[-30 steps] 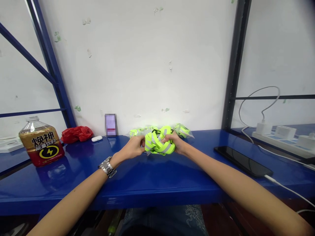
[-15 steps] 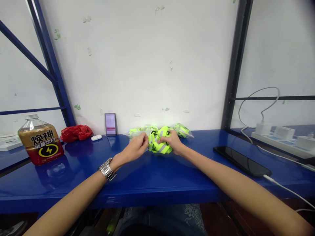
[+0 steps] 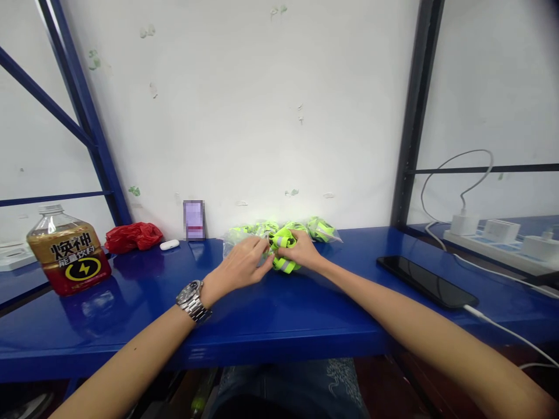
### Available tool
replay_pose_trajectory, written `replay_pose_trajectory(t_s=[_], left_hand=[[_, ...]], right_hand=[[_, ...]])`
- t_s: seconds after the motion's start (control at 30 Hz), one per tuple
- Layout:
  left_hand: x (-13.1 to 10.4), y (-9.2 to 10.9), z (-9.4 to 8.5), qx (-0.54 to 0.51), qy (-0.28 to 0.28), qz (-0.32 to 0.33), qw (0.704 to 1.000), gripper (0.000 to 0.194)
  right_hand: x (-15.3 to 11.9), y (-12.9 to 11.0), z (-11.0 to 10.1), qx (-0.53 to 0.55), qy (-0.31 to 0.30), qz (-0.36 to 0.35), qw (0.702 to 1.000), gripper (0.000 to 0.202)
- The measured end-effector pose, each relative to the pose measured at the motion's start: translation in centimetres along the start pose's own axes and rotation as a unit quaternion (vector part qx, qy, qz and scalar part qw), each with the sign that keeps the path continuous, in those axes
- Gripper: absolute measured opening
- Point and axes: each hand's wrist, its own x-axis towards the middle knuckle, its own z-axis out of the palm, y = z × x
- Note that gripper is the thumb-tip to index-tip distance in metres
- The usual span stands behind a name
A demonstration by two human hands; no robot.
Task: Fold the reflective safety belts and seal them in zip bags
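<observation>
A bundle of neon-yellow reflective straps with grey stripes is held low over the blue table. My right hand is closed round the bundle's right side, thumb in front. At its left edge is my left hand, which wears a metal watch. Its fingers and thumb are bent at a clear plastic bag beside the straps; the exact grip is partly hidden. Behind the hands, similar yellow strap bundles in clear bags lie along the wall.
On the blue table, a large drink bottle, a red plastic bag, a white case and a propped phone stand left. To the right lie a black phone on a cable and a power strip with chargers.
My left hand has turned palm-down and spread over the bundle's left side, with more clear plastic showing by it. My right hand keeps hold of the straps. The view has shifted slightly.
</observation>
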Motion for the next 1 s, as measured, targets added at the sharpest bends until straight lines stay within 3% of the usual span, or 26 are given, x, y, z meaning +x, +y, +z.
replay_pose_trajectory(t_s=[0.1,0.17,0.2,0.43,0.57,0.67,0.83,1.0], left_hand=[[-0.2,-1.5,-0.7,0.116,0.032,0.023,0.992,0.063],[-0.2,-2.5,-0.4,0.13,0.02,0.03,0.991,0.093],[-0.1,-2.9,-0.1,0.126,0.007,0.035,0.991,0.099],[0.5,-2.7,1.8,0.087,-0.029,0.023,0.995,0.078],[0.1,-2.0,2.0,0.058,-0.032,0.042,0.997,0.082],[-0.1,-1.5,2.2,0.032,-0.033,0.035,0.998,0.086],[0.2,-0.8,2.4,0.005,-0.037,0.012,0.999,0.087],[0.6,-0.1,2.3,-0.016,-0.003,-0.01,1.0,0.09]], right_hand=[[0.2,0.1,-0.6,0.008,-0.017,0.049,0.999,0.023],[0.1,-0.1,-0.7,0.048,-0.046,0.072,0.995,0.026],[0.0,-0.3,-0.6,0.075,-0.057,0.081,0.992,0.026],[-0.6,-1.2,0.7,0.197,-0.064,0.144,0.968,0.042],[-1.2,-1.3,0.9,0.224,-0.095,0.148,0.959,0.059],[-1.3,-1.5,1.0,0.222,-0.107,0.14,0.959,0.06],[-1.1,-1.9,1.8,0.166,-0.04,0.142,0.975,0.04],[-0.7,-1.6,2.8,0.08,0.052,0.114,0.989,0.034]])
